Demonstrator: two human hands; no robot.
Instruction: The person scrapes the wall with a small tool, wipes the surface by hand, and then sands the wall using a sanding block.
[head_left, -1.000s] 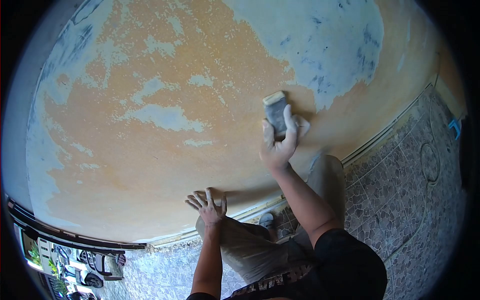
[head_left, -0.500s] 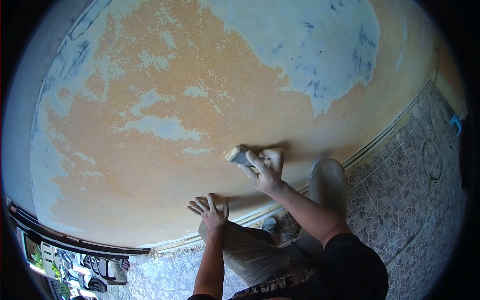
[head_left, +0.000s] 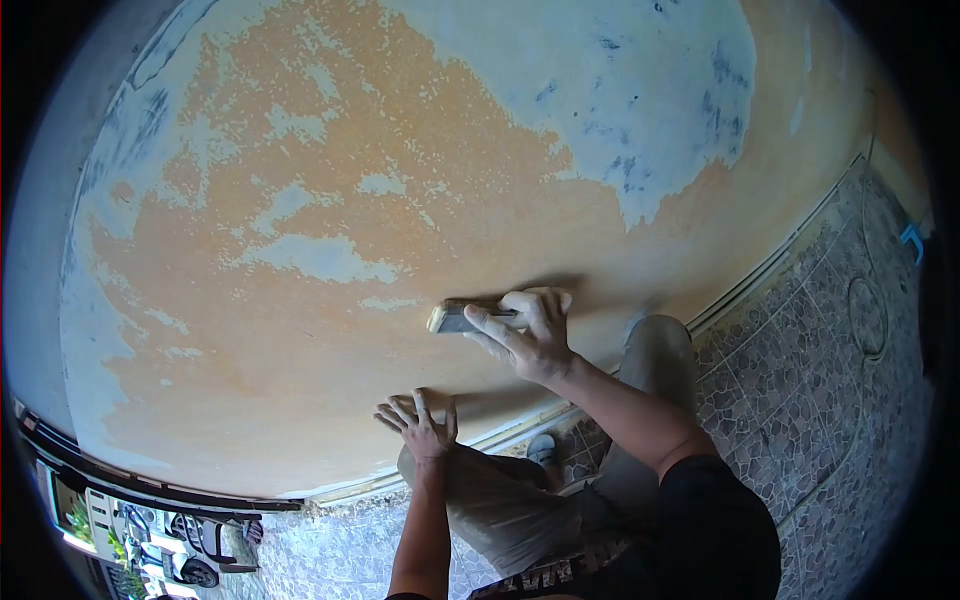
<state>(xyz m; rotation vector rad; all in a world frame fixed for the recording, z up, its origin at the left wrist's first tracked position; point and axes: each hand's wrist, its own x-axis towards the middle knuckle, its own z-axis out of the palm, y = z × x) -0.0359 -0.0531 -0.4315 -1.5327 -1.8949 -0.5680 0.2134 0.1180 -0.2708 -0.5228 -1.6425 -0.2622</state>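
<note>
A wall [head_left: 300, 340] with worn orange paint and pale bluish patches fills most of the head view. Against its lower part, my right hand [head_left: 530, 335] grips a dark block with a pale edge [head_left: 452, 318], thumb and fingers on either side of it. Lower and to the left, my left hand [head_left: 424, 430] lies on the wall with its fingers spread and holds nothing. Both hands look dusty.
Patterned stone tiles [head_left: 790, 400] cover the floor at the right and bottom. A hose or cable [head_left: 866, 320] lies there, near a blue object [head_left: 911, 243]. My bent knees [head_left: 655, 365] are close to the wall. A motorbike [head_left: 180, 565] stands at the lower left.
My right hand has shifted slightly, and the block in it has moved left and a little down along the wall, now lying more level. My left hand has stayed in place.
</note>
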